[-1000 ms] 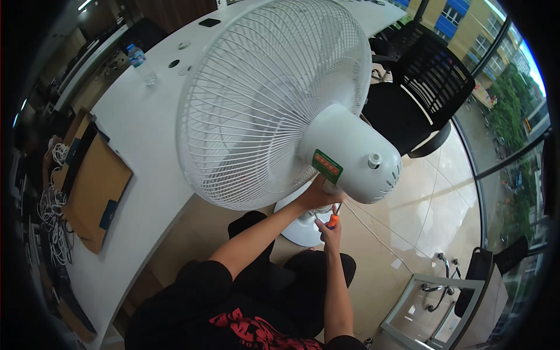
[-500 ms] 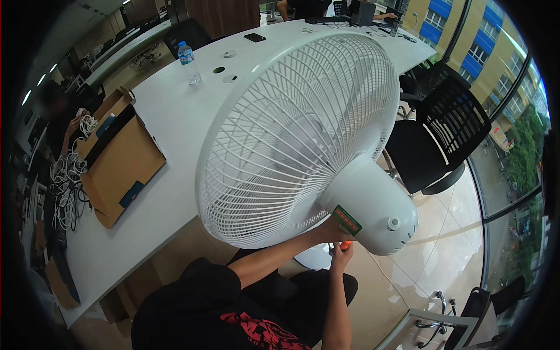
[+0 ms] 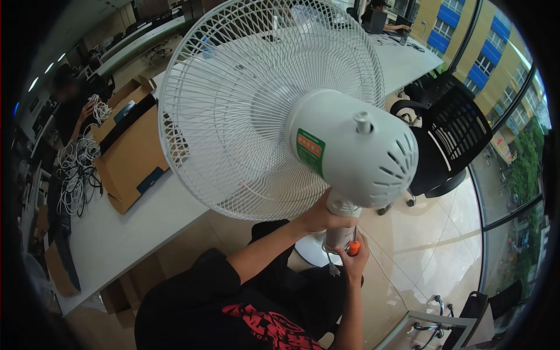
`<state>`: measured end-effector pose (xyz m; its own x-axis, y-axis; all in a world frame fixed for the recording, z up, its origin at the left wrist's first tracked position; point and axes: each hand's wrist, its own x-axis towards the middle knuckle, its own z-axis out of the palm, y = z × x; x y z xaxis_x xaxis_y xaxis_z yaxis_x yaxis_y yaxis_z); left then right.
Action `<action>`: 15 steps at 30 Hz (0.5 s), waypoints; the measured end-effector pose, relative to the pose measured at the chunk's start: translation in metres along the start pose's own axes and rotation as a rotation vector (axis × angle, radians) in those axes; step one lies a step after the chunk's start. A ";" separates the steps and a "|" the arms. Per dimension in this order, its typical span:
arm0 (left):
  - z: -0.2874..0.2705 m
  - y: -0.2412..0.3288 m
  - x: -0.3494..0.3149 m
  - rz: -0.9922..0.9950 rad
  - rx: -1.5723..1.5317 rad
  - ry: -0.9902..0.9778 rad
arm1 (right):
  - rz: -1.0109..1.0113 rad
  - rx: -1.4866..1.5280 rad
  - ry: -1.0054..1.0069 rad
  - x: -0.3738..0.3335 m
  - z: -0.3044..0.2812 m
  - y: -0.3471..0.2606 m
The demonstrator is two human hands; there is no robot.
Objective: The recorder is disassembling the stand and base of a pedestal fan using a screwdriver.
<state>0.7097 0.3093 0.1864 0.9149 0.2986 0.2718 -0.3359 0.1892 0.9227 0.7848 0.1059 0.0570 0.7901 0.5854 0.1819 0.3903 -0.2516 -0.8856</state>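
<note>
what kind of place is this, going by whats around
Most likely an open-plan office: a long white desk curves through the room, a black mesh-backed swivel chair stands beside it, and tall windows look out on a building and trees.

A long white surface [image 3: 140, 233] lies at eight o'clock and reaches toward one o'clock. Glossy beige floor tiles [image 3: 431, 233] shine at four o'clock. A black mesh chair [image 3: 458, 125] stands between two and three o'clock, near a tall window [image 3: 503, 242] with dark frames [image 3: 513, 211]. At ten o'clock, ceiling lights [image 3: 48, 68] glow white.
</note>
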 end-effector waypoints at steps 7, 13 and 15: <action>-0.031 0.035 -0.020 -0.064 -0.192 0.034 | 0.183 -0.028 -0.275 -0.019 -0.006 -0.068; -0.063 0.046 -0.020 -0.150 -0.262 0.021 | 0.284 -0.104 -0.294 -0.020 0.007 -0.113; -0.071 0.048 -0.017 -0.156 -0.307 0.012 | 0.241 -0.115 -0.278 -0.020 0.009 -0.124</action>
<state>0.6620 0.3801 0.2064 0.9585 0.2544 0.1287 -0.2453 0.5054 0.8273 0.7171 0.1322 0.1592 0.7133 0.6818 -0.1625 0.2720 -0.4830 -0.8323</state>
